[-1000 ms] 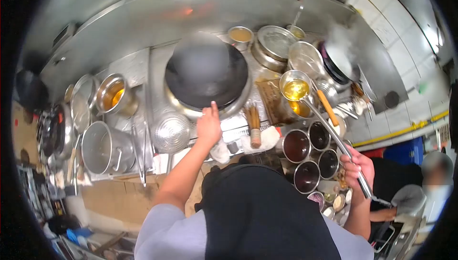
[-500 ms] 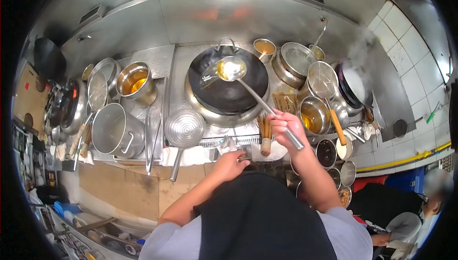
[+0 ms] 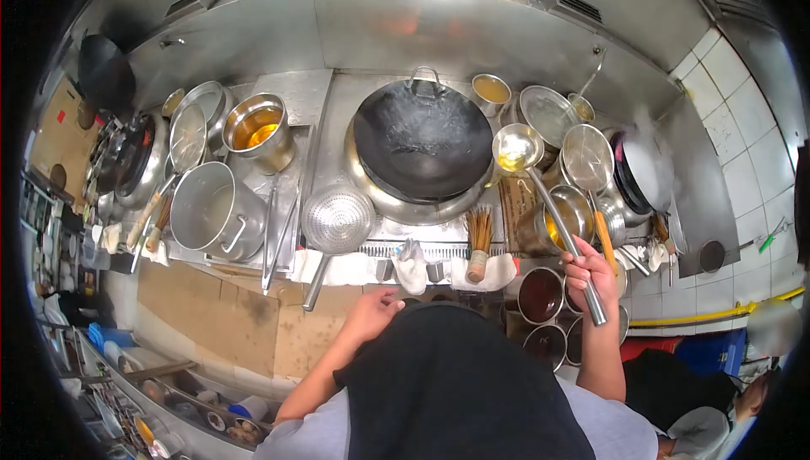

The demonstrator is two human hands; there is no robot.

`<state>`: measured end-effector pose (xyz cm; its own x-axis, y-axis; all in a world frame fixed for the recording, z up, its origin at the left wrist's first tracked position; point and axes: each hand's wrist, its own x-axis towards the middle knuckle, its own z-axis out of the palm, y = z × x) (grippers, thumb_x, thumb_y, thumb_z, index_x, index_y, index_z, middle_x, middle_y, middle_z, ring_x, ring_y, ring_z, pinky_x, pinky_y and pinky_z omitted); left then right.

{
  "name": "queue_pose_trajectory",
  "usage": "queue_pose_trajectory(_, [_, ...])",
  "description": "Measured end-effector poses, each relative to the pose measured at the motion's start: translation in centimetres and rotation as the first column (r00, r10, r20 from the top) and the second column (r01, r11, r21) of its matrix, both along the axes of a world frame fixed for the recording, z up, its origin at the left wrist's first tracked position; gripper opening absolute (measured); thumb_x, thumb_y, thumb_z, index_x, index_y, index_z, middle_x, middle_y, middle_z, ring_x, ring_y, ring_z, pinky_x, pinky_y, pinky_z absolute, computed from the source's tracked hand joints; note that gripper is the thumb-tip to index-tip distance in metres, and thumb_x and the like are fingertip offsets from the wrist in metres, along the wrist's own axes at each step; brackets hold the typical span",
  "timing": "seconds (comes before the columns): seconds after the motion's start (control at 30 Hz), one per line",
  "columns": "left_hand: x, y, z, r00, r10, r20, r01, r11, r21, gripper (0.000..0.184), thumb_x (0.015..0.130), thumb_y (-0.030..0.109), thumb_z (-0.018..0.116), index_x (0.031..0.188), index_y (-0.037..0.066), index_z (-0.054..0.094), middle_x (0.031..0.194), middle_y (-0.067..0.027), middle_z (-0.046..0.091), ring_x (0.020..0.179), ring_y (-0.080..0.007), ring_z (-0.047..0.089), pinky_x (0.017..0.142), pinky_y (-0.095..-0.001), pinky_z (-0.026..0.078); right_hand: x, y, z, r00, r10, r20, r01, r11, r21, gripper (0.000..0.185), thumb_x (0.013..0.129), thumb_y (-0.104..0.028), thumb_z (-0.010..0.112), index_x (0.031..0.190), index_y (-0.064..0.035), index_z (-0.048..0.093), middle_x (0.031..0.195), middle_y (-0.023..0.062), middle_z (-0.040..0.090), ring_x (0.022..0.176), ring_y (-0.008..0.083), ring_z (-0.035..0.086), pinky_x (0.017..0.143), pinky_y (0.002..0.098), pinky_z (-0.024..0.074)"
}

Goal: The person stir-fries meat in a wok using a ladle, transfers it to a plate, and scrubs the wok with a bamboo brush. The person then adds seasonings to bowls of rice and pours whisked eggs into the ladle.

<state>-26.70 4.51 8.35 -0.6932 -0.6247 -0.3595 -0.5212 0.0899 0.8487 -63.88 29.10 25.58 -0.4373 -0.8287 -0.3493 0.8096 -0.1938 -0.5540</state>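
My right hand (image 3: 588,273) is closed round the long metal handle of a ladle (image 3: 518,148), whose bowl holds a little yellow liquid. The bowl hangs just right of the black wok (image 3: 422,141), which rests on a round burner and looks wet inside. Below the ladle stands a metal pot (image 3: 553,222) of yellow liquid. My left hand (image 3: 371,315) is near the stove's front edge, beside my dark apron, its fingers partly curled with nothing visible in them. In front of the wok lie a perforated skimmer (image 3: 337,220) and a bamboo brush (image 3: 478,245).
At the left stand a pot of amber liquid (image 3: 256,128) and a deep pot (image 3: 205,207). A steaming pan (image 3: 645,170) and a wire strainer (image 3: 588,158) are at the right. Dark sauce containers (image 3: 540,294) sit near my right forearm. A co-worker's sleeve (image 3: 700,433) shows lower right.
Over the last second the ladle went from the right side to above the wok, then back right, with less liquid in its bowl. My left hand moved from the wok's rim towards my body.
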Motion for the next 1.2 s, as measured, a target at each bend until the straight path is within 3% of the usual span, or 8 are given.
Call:
queue_pose_trajectory(0.17, [-1.3, -0.8, -0.2, 0.997, -0.072, -0.021, 0.072, 0.997, 0.022, 0.043, 0.095, 0.021, 0.076, 0.131, -0.001, 0.067, 0.105, -0.0127, 0.076, 0.088, -0.0194, 0.071, 0.084, -0.0343, 0.056, 1.4, 2.4, 0.6, 0.993, 0.04, 0.108, -0.037, 0.999, -0.027, 0.064, 0.093, 0.005, 0.048, 0.156, -0.002, 0.037, 0.108, 0.0173, 0.056, 0.061, 0.0086, 0.048, 0.05, 0.0243, 0.0471])
queue_pose_trajectory(0.23, [-1.9, -1.3, 1.0, 0.993, -0.114, -0.024, 0.114, 0.993, 0.026, 0.048, 0.095, 0.027, 0.075, 0.133, -0.001, 0.066, 0.109, -0.0175, 0.076, 0.094, -0.0276, 0.074, 0.087, -0.0389, 0.058, 2.7, 1.9, 0.9, 0.99, 0.096, 0.102, -0.095, 0.995, -0.016, 0.066, 0.093, 0.005, 0.048, 0.157, -0.003, 0.036, 0.108, 0.0177, 0.055, 0.061, 0.0088, 0.048, 0.05, 0.024, 0.0462])
queue_pose_trajectory(0.4, [-3.0, -1.8, 2.2, 0.987, -0.155, -0.032, 0.156, 0.987, 0.034, 0.047, 0.095, 0.026, 0.076, 0.132, 0.0, 0.066, 0.107, -0.0162, 0.076, 0.092, -0.0258, 0.074, 0.086, -0.0378, 0.058, 5.7, -1.6, 0.2, 0.969, 0.218, -0.118, -0.191, 0.96, 0.206, 0.073, 0.088, 0.009, 0.053, 0.159, -0.0035, 0.037, 0.104, 0.0132, 0.059, 0.056, 0.0083, 0.046, 0.047, 0.0227, 0.0412])
queue_pose_trajectory(0.53, [-2.8, -1.3, 1.9, 0.983, -0.176, -0.061, 0.177, 0.984, 0.014, 0.045, 0.095, 0.025, 0.075, 0.131, -0.001, 0.067, 0.107, -0.0162, 0.076, 0.093, -0.0258, 0.074, 0.086, -0.0378, 0.058, 6.1, -4.5, -3.6, 0.951, 0.264, -0.163, -0.227, 0.949, 0.218, 0.074, 0.09, 0.009, 0.055, 0.16, -0.0054, 0.035, 0.101, 0.0106, 0.06, 0.057, 0.0087, 0.048, 0.048, 0.0249, 0.042])
queue_pose_trajectory(0.7, [-1.1, -1.2, 0.9, 0.987, -0.142, -0.069, 0.146, 0.988, 0.056, 0.045, 0.096, 0.026, 0.074, 0.13, -0.001, 0.067, 0.109, -0.0175, 0.076, 0.094, -0.0274, 0.074, 0.087, -0.0382, 0.058, 7.1, -6.1, -5.1, 0.933, 0.166, -0.319, -0.096, 0.969, 0.226, 0.08, 0.089, 0.01, 0.057, 0.163, -0.0093, 0.031, 0.1, 0.0098, 0.061, 0.058, 0.0104, 0.049, 0.048, 0.0276, 0.0432])
queue_pose_trajectory(0.97, [2.0, -2.1, 0.6, 0.995, -0.066, -0.081, 0.073, 0.993, 0.089, 0.045, 0.096, 0.026, 0.074, 0.13, -0.001, 0.067, 0.111, -0.0176, 0.076, 0.095, -0.0266, 0.074, 0.087, -0.0386, 0.057, 5.0, -2.5, -2.8, 0.979, -0.071, -0.189, 0.075, 0.997, 0.015, 0.068, 0.091, 0.007, 0.051, 0.157, -0.004, 0.038, 0.106, 0.0135, 0.058, 0.057, 0.0082, 0.047, 0.048, 0.0237, 0.0435])
queue_pose_trajectory(1.1, [2.5, -2.8, 0.9, 0.994, -0.068, -0.088, 0.077, 0.992, 0.101, 0.044, 0.095, 0.026, 0.074, 0.13, -0.001, 0.067, 0.11, -0.0173, 0.076, 0.094, -0.0262, 0.073, 0.087, -0.0382, 0.057, 5.5, 0.4, -1.7, 0.968, -0.16, -0.192, 0.158, 0.987, -0.026, 0.063, 0.093, 0.006, 0.049, 0.155, -0.0019, 0.04, 0.107, 0.0148, 0.053, 0.059, 0.0069, 0.048, 0.047, 0.021, 0.0442])
queue_pose_trajectory(1.2, [2.5, -3.4, 0.5, 0.988, -0.099, -0.117, 0.109, 0.99, 0.085, 0.044, 0.095, 0.026, 0.075, 0.13, 0.0, 0.067, 0.109, -0.0171, 0.076, 0.094, -0.0261, 0.073, 0.087, -0.0381, 0.057, 6.6, 2.7, -1.2, 0.933, -0.255, -0.253, 0.277, 0.959, 0.054, 0.068, 0.091, 0.006, 0.049, 0.157, -0.0014, 0.036, 0.107, 0.0154, 0.057, 0.057, 0.0084, 0.048, 0.047, 0.0223, 0.0433])
